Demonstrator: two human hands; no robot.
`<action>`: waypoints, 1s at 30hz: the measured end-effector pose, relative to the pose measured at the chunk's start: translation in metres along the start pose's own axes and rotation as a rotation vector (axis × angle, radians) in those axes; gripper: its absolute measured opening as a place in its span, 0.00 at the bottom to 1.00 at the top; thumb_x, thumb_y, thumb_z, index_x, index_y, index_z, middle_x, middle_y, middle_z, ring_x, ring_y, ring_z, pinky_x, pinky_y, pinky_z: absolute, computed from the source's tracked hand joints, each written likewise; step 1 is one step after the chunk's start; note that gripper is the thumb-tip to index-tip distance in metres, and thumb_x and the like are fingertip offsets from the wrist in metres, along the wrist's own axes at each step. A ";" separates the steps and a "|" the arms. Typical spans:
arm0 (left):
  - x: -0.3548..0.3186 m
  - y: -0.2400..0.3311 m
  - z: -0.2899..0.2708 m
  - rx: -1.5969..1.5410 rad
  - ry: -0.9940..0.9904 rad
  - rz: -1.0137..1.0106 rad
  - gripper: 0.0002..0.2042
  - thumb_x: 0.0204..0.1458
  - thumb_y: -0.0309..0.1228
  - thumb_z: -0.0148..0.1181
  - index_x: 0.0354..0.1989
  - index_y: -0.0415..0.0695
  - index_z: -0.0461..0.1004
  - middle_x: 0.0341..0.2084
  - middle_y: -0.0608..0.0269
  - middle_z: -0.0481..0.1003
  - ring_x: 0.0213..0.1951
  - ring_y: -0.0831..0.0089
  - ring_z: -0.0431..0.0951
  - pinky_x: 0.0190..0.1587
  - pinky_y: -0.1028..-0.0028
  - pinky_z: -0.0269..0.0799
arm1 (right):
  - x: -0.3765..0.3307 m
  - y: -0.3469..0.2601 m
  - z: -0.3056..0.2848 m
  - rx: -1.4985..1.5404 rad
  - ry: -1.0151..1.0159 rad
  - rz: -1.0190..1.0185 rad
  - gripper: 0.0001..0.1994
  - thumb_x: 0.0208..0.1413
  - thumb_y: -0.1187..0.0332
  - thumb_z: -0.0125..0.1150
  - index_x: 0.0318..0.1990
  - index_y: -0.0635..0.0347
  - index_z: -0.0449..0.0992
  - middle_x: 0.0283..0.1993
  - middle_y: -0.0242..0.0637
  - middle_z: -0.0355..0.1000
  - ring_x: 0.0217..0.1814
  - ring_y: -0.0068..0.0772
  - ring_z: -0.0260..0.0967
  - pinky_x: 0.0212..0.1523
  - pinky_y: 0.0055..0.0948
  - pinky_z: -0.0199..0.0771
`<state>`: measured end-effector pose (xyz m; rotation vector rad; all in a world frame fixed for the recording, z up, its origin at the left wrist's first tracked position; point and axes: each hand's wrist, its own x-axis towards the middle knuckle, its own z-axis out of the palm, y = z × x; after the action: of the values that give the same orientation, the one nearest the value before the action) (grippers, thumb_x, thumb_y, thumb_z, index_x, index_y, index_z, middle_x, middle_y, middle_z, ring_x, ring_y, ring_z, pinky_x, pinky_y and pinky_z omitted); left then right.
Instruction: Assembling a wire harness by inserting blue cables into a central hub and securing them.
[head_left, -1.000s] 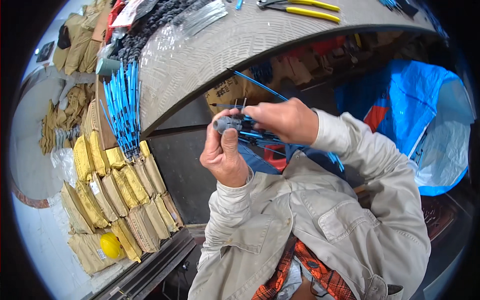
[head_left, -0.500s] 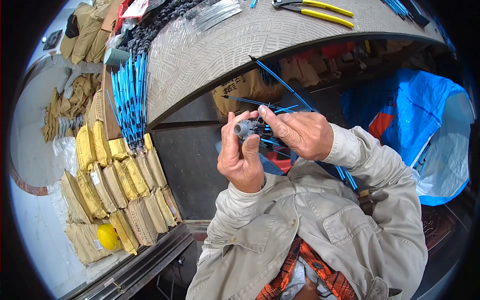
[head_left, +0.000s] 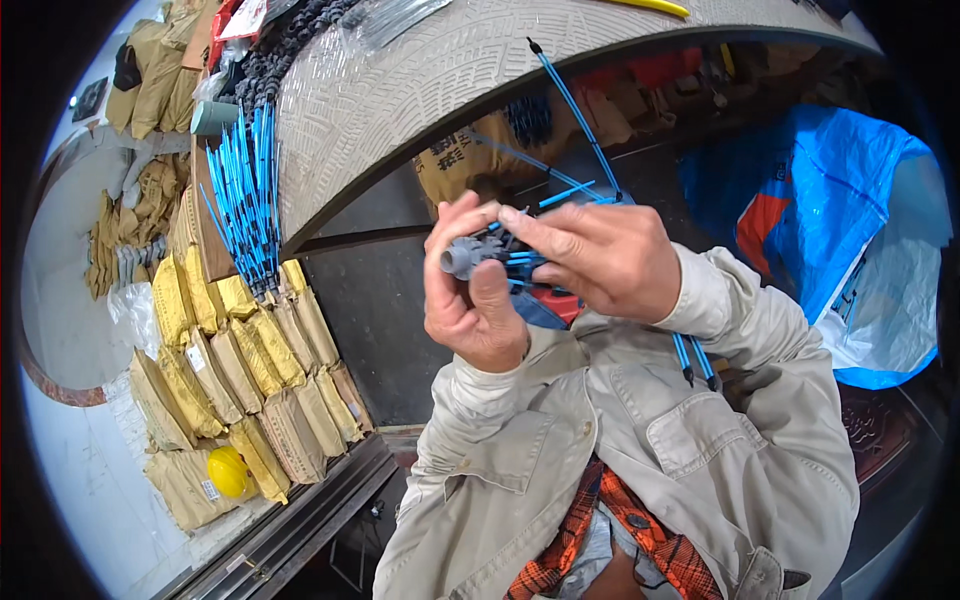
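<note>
A grey plastic hub with a round open end sits in the curled fingers and thumb of my left hand. From it, thin blue rods fan out toward my right hand. The thumb and fingers of that hand are closed at the hub's edge around a blue rod, whose tip they partly hide. Longer blue rods with black ends, one of them a long rod, stick out beyond my right hand. Two more black rod ends show below my right wrist.
A patterned table curves across the top, bearing a blue rod bundle and yellow-handled pliers. Wrapped packages and a yellow round object lie at left. A large blue bag stands open at right.
Both hands and the hub have shifted slightly left in view. The protruding rods have swung round. A thin wire seen at my right fingertips before no longer shows. The whole view has tilted a little.
</note>
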<state>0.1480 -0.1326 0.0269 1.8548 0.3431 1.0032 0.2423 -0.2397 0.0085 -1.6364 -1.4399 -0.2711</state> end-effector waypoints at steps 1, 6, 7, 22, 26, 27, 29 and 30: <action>0.002 -0.003 -0.001 -0.004 -0.005 0.018 0.18 0.56 0.41 0.47 0.42 0.36 0.67 0.41 0.50 0.72 0.45 0.61 0.71 0.58 0.60 0.56 | 0.000 0.002 0.000 0.122 0.010 0.045 0.23 0.40 0.78 0.58 0.50 0.65 0.70 0.33 0.38 0.70 0.19 0.24 0.62 0.18 0.20 0.64; 0.000 -0.008 0.005 -0.113 -0.021 0.021 0.20 0.58 0.46 0.40 0.42 0.38 0.63 0.42 0.46 0.71 0.47 0.59 0.71 0.56 0.63 0.60 | -0.003 0.009 0.009 0.335 0.100 0.114 0.19 0.41 0.77 0.58 0.45 0.60 0.72 0.33 0.36 0.69 0.20 0.24 0.61 0.19 0.22 0.62; -0.001 -0.007 0.007 -0.163 -0.015 0.008 0.20 0.59 0.46 0.39 0.42 0.38 0.62 0.42 0.46 0.71 0.48 0.58 0.70 0.56 0.62 0.60 | -0.002 0.010 0.011 0.318 0.130 0.095 0.18 0.41 0.76 0.58 0.44 0.59 0.72 0.32 0.35 0.68 0.20 0.24 0.61 0.19 0.22 0.62; -0.007 -0.012 0.009 -0.202 -0.057 -0.075 0.22 0.58 0.50 0.35 0.43 0.40 0.57 0.42 0.43 0.69 0.47 0.58 0.71 0.53 0.63 0.63 | 0.011 0.034 0.005 0.250 -0.167 -0.049 0.08 0.44 0.75 0.52 0.33 0.56 0.63 0.28 0.32 0.61 0.18 0.33 0.62 0.15 0.31 0.60; -0.007 -0.010 0.016 -0.282 -0.014 -0.086 0.18 0.58 0.46 0.38 0.42 0.40 0.57 0.40 0.45 0.70 0.46 0.58 0.72 0.55 0.62 0.61 | 0.009 0.041 0.010 0.293 -0.177 -0.106 0.09 0.43 0.75 0.52 0.34 0.54 0.62 0.28 0.32 0.62 0.17 0.34 0.62 0.14 0.31 0.60; -0.008 -0.009 0.019 -0.324 0.007 -0.089 0.17 0.58 0.44 0.40 0.41 0.40 0.57 0.39 0.46 0.70 0.46 0.58 0.72 0.56 0.61 0.60 | 0.008 0.041 0.011 0.300 -0.165 -0.128 0.10 0.43 0.75 0.52 0.34 0.54 0.62 0.28 0.32 0.62 0.17 0.34 0.62 0.13 0.32 0.60; -0.008 -0.008 0.022 -0.366 0.040 -0.085 0.15 0.58 0.41 0.42 0.41 0.41 0.57 0.38 0.47 0.71 0.45 0.58 0.72 0.56 0.61 0.59 | 0.008 0.041 0.011 0.307 -0.159 -0.161 0.10 0.43 0.75 0.52 0.35 0.54 0.62 0.28 0.32 0.62 0.17 0.35 0.61 0.13 0.32 0.59; -0.008 -0.008 0.023 -0.304 0.017 -0.058 0.13 0.58 0.39 0.43 0.41 0.41 0.58 0.37 0.48 0.71 0.44 0.57 0.73 0.56 0.60 0.59 | 0.005 0.038 0.007 0.292 -0.172 -0.135 0.10 0.43 0.75 0.53 0.34 0.55 0.63 0.27 0.32 0.62 0.17 0.34 0.61 0.14 0.31 0.59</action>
<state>0.1626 -0.1480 0.0121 1.5551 0.2388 0.9740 0.2744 -0.2269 -0.0100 -1.3537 -1.6383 0.0065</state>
